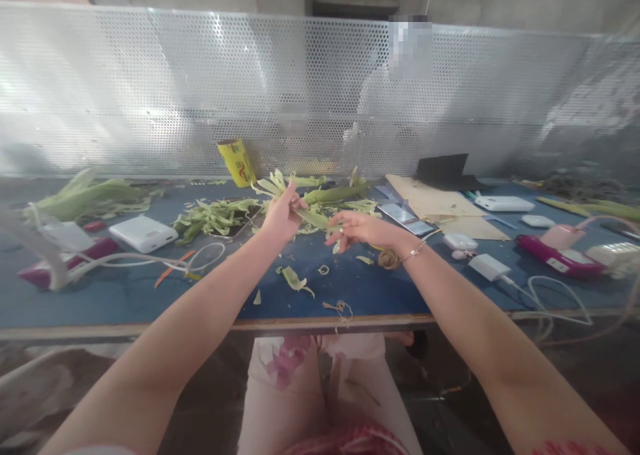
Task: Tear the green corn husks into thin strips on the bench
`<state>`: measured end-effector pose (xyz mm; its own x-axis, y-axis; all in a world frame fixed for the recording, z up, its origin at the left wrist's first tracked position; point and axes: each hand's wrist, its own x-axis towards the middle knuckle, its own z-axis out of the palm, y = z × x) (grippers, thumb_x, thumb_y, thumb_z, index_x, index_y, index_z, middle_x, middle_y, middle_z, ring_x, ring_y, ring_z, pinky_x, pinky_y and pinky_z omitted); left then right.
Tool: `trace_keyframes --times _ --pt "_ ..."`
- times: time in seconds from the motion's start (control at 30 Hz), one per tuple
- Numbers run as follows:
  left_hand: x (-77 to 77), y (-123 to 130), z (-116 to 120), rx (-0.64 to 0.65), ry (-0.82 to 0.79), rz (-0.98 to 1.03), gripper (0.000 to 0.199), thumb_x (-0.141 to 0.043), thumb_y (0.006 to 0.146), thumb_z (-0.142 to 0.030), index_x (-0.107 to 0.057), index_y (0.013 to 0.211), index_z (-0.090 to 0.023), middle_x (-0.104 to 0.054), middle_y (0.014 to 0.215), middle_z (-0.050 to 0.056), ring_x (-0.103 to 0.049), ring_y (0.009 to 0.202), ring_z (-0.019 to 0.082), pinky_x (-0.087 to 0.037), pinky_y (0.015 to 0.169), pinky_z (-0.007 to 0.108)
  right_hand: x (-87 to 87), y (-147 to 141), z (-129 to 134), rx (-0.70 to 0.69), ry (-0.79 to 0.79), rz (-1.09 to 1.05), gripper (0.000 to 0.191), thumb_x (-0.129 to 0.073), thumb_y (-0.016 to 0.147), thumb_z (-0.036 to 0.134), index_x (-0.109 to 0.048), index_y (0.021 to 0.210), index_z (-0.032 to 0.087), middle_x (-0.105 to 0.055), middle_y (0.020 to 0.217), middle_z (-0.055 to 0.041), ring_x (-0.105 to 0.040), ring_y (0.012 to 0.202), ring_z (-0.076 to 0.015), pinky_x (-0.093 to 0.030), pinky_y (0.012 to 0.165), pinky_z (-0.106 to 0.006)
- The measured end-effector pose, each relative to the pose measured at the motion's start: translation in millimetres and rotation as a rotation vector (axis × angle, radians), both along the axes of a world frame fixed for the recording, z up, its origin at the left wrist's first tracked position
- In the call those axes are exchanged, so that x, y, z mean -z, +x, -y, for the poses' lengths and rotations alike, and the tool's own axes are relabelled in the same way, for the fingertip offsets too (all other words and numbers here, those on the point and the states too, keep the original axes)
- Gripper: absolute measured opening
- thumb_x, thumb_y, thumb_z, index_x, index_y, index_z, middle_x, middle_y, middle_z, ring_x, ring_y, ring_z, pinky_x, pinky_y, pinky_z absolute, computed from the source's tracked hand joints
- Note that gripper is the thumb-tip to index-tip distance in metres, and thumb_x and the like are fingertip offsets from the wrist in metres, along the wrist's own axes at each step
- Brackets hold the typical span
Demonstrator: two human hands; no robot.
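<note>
My left hand (284,216) is closed around a bunch of pale green leaf strips (270,184) over the middle of the table. Their frayed ends fan out beyond its fingers. One broad strip (315,219) stretches from this hand across to my right hand (356,230), whose partly curled fingers grip its end. Behind both hands lies a thicker green leaf bundle (335,194). Left of them is a heap of torn, curled green pieces (216,216). Small scraps (295,280) lie on the blue tabletop (345,295) in front.
A yellow cylinder (237,163) leans near the perforated metal screen (190,95). Phone (406,218), cardboard (440,202) and twine ball (389,259) lie rightward. White power bank (143,233) and purple power strips (557,255) with loose cables occupy the sides. Beyond the screen is a blurred person.
</note>
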<state>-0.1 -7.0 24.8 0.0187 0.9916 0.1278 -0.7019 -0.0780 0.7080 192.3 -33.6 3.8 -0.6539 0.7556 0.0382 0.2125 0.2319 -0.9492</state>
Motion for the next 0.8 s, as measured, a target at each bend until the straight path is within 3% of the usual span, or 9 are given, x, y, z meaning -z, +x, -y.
trace_keyframes --times 0.1,0.17,0.33,0.57,0.7,0.8 --pt "10.0 7.5 2.1 0.152 0.032 -0.087 0.019 -0.066 0.072 -0.026 -0.052 0.075 -0.015 -0.052 0.058 -0.004 -0.05 0.052 0.006 -0.045 0.059 0.022 0.5 -2.7 -0.5 0.1 -0.028 -0.06 0.037 -0.045 0.088 0.025 -0.036 0.124 0.02 -0.069 0.096 -0.0092 -0.065 0.065 -0.0112 -0.052 0.065 -0.026" --pt "16.9 13.6 3.9 0.247 0.029 -0.184 0.021 -0.067 0.071 -0.028 -0.053 0.078 -0.014 -0.053 0.059 -0.003 -0.053 0.054 0.008 -0.045 0.058 0.024 0.4 -4.4 -1.4 0.139 -0.027 -0.048 0.041 -0.045 0.088 0.025 -0.033 0.126 0.02 -0.069 0.091 -0.007 -0.065 0.064 -0.0111 -0.051 0.063 -0.026" --pt "18.6 16.9 5.3 0.204 -0.014 -0.251 0.042 -0.065 0.071 -0.039 -0.031 0.057 -0.018 -0.023 0.04 -0.011 -0.027 0.035 0.003 -0.037 0.044 0.019 0.5 -5.7 -2.6 0.144 0.025 0.094 0.034 -0.047 0.087 0.027 -0.044 0.119 0.018 -0.069 0.083 -0.0036 -0.062 0.059 -0.0103 -0.049 0.06 -0.025" --pt "5.8 3.0 1.4 0.118 -0.034 -0.274 0.04 -0.063 0.072 -0.041 -0.033 0.06 -0.018 -0.017 0.043 -0.011 -0.015 0.032 0.0 -0.011 0.031 0.014 3.6 -6.5 -0.6 0.165 0.11 0.305 0.029 -0.052 0.084 0.028 -0.056 0.11 0.015 -0.068 0.073 -0.0045 -0.061 0.06 -0.0128 -0.048 0.059 -0.026" --pt "4.1 4.7 9.7 0.338 -0.006 -0.411 0.033 -0.063 0.073 -0.038 -0.038 0.065 -0.018 -0.019 0.047 -0.011 -0.015 0.032 0.0 -0.007 0.032 0.012 4.8 -5.8 -6.3 0.266 0.243 0.223 0.029 -0.057 0.08 0.033 -0.057 0.105 0.018 -0.067 0.087 -0.0059 -0.061 0.069 -0.0126 -0.048 0.064 -0.027" --pt "6.5 6.5 16.1 0.534 0.046 -0.513 0.026 -0.064 0.072 -0.027 -0.04 0.067 -0.017 -0.026 0.05 -0.009 -0.019 0.034 -0.001 -0.008 0.032 0.012 3.3 -6.1 -10.0 0.391 0.225 0.046 0.037 -0.057 0.078 0.039 -0.053 0.109 0.019 -0.062 0.098 -0.0075 -0.06 0.077 -0.0142 -0.049 0.065 -0.028"
